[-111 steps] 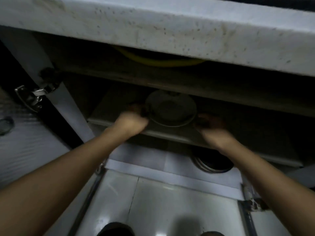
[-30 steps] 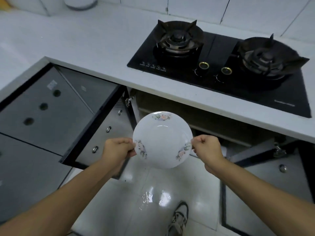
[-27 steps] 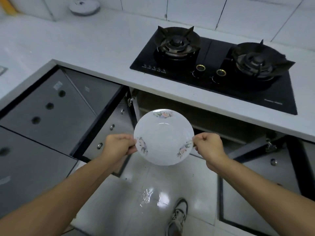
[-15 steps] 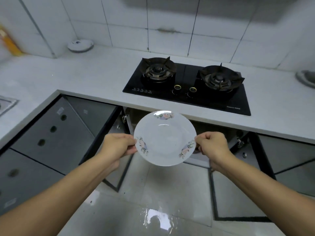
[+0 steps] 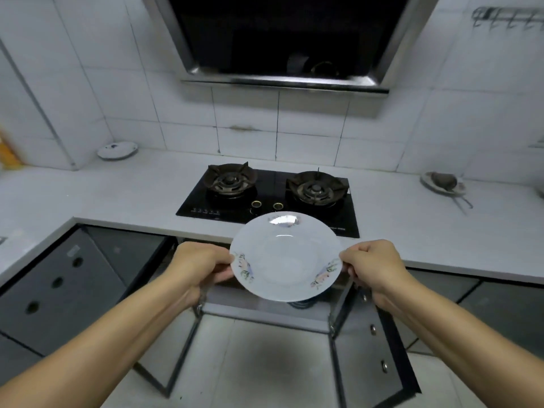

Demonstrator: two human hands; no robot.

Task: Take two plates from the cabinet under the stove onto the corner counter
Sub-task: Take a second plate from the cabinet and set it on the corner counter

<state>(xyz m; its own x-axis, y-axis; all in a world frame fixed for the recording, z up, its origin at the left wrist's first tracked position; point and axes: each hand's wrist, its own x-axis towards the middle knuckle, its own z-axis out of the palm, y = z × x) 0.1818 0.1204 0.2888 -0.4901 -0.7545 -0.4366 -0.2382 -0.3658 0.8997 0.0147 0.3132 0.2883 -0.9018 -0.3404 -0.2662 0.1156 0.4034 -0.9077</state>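
I hold a white plate (image 5: 284,259) with small flower prints level in front of me, just before the counter's front edge. My left hand (image 5: 200,266) grips its left rim and my right hand (image 5: 372,267) grips its right rim. The cabinet under the stove (image 5: 265,307) stands open below the plate, both doors swung out. Another white plate (image 5: 117,149) rests on the corner counter (image 5: 88,189) at the far left, against the tiled wall.
A black two-burner gas stove (image 5: 268,198) sits in the white counter, under a dark range hood (image 5: 282,42). A dish with a utensil (image 5: 443,184) lies on the counter at right. The open cabinet doors (image 5: 371,348) jut out over the pale tiled floor.
From reaching into the dark cabinet with both hands, I have stood up holding the plate; it has risen from below the counter to counter height, and the view has tilted up.
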